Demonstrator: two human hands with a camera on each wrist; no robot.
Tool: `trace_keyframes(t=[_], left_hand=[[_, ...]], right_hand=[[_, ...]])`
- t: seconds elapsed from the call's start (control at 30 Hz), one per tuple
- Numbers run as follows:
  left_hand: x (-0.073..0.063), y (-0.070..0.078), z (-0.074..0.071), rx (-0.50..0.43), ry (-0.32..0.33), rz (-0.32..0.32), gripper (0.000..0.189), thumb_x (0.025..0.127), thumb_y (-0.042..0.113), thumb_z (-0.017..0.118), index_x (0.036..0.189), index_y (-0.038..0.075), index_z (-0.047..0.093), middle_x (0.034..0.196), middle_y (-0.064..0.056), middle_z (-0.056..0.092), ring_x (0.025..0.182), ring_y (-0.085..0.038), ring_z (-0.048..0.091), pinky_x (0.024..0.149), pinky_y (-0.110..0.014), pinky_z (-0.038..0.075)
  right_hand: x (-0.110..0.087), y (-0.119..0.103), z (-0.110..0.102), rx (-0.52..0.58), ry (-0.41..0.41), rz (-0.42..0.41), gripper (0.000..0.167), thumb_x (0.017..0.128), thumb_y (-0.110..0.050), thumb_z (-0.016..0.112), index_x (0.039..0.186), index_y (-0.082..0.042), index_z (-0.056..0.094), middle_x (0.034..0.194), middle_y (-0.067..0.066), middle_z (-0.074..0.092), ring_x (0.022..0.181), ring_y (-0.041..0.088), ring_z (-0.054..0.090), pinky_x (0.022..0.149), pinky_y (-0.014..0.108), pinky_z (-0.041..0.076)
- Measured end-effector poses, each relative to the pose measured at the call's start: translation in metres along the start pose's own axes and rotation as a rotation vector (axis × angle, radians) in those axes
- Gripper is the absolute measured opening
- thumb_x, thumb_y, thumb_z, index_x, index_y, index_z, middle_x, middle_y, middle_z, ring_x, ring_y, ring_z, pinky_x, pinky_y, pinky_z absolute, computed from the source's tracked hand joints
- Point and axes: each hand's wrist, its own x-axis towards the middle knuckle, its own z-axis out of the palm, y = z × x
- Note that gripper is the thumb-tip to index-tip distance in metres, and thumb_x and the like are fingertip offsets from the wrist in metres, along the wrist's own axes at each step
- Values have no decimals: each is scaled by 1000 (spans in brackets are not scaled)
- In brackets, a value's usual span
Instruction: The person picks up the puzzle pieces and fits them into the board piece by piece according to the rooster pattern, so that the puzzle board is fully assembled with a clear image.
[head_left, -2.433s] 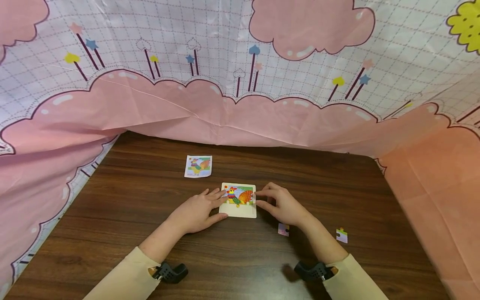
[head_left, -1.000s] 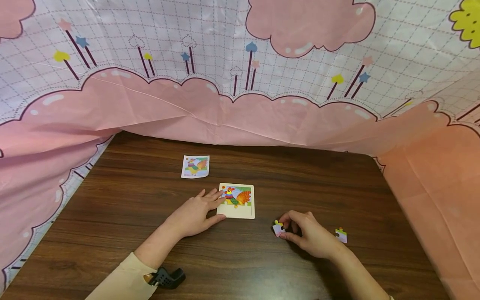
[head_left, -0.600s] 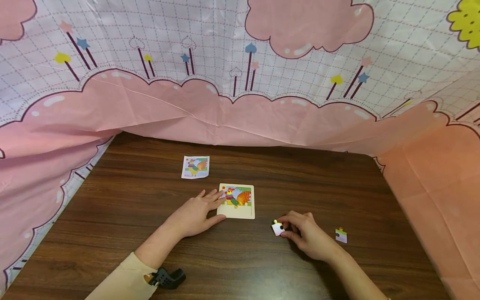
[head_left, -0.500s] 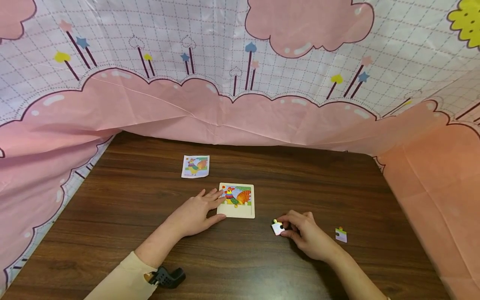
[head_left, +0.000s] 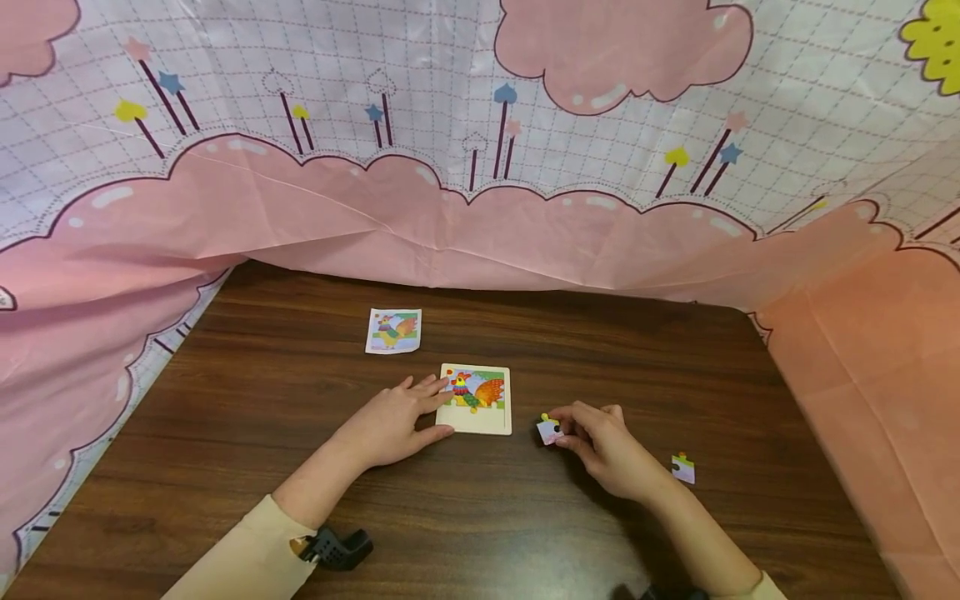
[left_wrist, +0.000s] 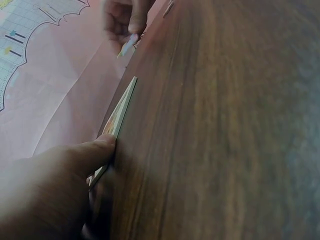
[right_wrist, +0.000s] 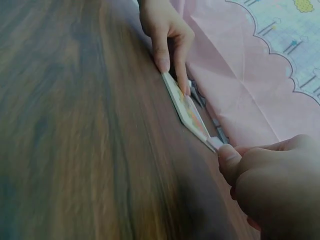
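In the head view, a puzzle board (head_left: 476,422) with a colourful hen lies at mid-table, its lower strip bare. My left hand (head_left: 390,425) rests along the board's left side, fingers straight, thumb at the lower left corner. Right of the board, my right hand (head_left: 611,454) pinches a puzzle piece (head_left: 549,432) between thumb and fingers. That piece is pale lilac with a yellow knob. The left wrist view shows the held puzzle piece (left_wrist: 128,45) raised off the table and the left thumb (left_wrist: 104,142) on the board's edge.
Another puzzle piece (head_left: 683,470), lilac and green, lies farther right on the brown wooden table (head_left: 465,525). A small paper picture (head_left: 393,332) of the hen lies behind and left of the board. A pink patterned curtain (head_left: 450,258) borders the back and sides.
My right hand left the board's right edge, took the nearer puzzle piece from the table, and has since moved slightly back and left with it. My left hand stays on the board.
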Motion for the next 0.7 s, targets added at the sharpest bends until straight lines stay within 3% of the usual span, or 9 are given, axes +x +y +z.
trace_keyframes(t=[0.1, 0.3, 0.7], left_hand=[[1, 0, 0, 1, 0, -10, 68, 102, 60, 63, 156, 19, 56, 162, -8, 45, 150, -35, 41, 122, -56, 33], [3, 0, -1, -15, 9, 2, 68, 101, 57, 67, 154, 16, 58, 159, -12, 49, 149, -28, 43, 124, -52, 31], [3, -1, 0, -28, 29, 14, 68, 100, 56, 68, 153, 14, 59, 157, -15, 50, 148, -32, 45, 122, -56, 33]], right_hand=[[12, -5, 5, 13, -4, 22, 33, 92, -4, 82, 122, -10, 71, 84, -13, 58, 71, 1, 49, 81, 41, 27], [38, -17, 21, 39, 2, 30, 29, 93, -9, 82, 120, -8, 72, 86, -13, 60, 74, 2, 53, 82, 41, 27], [74, -37, 54, 44, 3, 68, 31, 94, -14, 81, 123, -5, 72, 92, -10, 68, 77, 1, 58, 84, 44, 28]])
